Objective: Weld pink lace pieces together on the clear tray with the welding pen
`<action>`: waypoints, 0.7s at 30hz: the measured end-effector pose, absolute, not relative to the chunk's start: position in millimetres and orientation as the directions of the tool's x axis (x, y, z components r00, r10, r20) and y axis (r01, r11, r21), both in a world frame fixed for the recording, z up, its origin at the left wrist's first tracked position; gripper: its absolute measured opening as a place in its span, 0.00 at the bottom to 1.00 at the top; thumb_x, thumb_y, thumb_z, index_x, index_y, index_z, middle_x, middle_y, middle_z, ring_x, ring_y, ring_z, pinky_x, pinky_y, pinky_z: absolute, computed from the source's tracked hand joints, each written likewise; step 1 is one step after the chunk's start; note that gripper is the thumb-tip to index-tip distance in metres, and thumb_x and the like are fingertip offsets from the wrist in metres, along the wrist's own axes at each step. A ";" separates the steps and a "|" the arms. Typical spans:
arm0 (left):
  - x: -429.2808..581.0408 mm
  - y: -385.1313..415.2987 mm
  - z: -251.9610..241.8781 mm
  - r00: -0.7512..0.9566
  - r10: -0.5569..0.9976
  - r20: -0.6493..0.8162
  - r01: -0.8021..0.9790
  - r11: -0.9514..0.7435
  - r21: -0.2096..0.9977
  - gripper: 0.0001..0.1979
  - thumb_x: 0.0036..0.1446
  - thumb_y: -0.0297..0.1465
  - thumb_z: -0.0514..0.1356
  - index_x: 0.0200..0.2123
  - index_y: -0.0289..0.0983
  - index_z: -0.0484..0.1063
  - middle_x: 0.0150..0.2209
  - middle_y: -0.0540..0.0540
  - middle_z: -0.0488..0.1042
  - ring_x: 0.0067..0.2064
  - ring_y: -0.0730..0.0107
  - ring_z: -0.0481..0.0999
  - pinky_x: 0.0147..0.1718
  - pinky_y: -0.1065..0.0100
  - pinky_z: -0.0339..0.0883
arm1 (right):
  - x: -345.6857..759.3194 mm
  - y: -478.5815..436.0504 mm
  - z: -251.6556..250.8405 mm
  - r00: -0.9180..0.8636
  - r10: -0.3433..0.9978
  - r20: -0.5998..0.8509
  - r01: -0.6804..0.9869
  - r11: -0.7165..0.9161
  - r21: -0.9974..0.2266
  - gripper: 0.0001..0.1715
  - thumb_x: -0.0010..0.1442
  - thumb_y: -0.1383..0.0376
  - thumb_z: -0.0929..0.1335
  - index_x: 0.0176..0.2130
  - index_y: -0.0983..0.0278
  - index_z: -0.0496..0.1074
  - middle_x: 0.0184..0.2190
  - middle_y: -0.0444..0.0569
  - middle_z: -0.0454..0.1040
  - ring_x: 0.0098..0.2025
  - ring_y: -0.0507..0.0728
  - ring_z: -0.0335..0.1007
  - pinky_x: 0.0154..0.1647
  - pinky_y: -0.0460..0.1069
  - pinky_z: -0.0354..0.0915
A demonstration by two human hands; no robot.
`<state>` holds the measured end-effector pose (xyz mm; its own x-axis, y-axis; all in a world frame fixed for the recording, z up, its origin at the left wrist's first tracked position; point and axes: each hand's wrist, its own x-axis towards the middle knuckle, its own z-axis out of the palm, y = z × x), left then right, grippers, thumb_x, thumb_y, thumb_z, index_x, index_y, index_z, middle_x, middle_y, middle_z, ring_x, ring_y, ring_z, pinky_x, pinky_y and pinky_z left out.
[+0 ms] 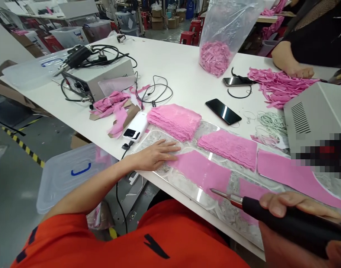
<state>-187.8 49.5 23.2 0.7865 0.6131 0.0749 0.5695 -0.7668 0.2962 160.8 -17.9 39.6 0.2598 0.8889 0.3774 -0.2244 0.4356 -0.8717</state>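
My left hand (156,155) lies flat with its fingers stretched, its fingertips at the left end of a pink fabric piece (200,169). That piece rests on a clear patterned board (184,182). In my right hand (290,219) is a black-handled tool with a pointed metal tip (259,208), its tip over the lower right part of the fabric. Under the tool another pink piece (251,188) is partly hidden. Two stacks of pink lace-edged pieces, a left stack (174,121) and a right stack (228,147), lie behind, with a smooth pink panel (295,176) beside them.
A white power bank (136,126) and pink scraps (114,106) lie left. Farther back stands a grey box (103,78) carrying a similar tool (78,57). Two phones (223,111), a bag of pink strips (216,56) and another grey box (318,115) are right. Another person's hand (300,70) touches pink strips.
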 end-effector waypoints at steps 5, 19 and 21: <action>-193.7 46.4 16.6 0.764 0.644 0.040 0.606 -0.737 0.299 0.31 0.55 0.15 0.49 0.59 0.41 0.67 0.67 0.45 0.58 0.71 0.58 0.49 0.66 0.47 0.47 | 132.9 -2.4 47.0 0.164 0.878 0.449 -0.275 0.478 -0.834 0.19 0.47 0.54 0.66 0.34 0.63 0.76 0.28 0.47 0.72 0.22 0.54 0.63 0.24 0.55 0.63; -198.6 45.5 7.8 0.747 0.654 0.117 0.599 -0.739 0.308 0.32 0.53 0.12 0.49 0.55 0.42 0.72 0.66 0.46 0.59 0.71 0.55 0.49 0.65 0.44 0.50 | 45.6 26.0 51.5 0.123 0.871 0.475 -0.334 0.487 -0.807 0.12 0.52 0.57 0.68 0.35 0.62 0.73 0.31 0.45 0.71 0.24 0.51 0.66 0.29 0.53 0.68; -198.8 44.9 8.8 0.743 0.655 0.136 0.596 -0.741 0.310 0.30 0.55 0.13 0.49 0.54 0.42 0.74 0.66 0.46 0.59 0.71 0.54 0.49 0.65 0.45 0.50 | 38.5 28.5 50.3 0.111 0.870 0.481 -0.330 0.489 -0.808 0.12 0.52 0.57 0.68 0.35 0.61 0.73 0.31 0.44 0.71 0.24 0.51 0.66 0.29 0.52 0.68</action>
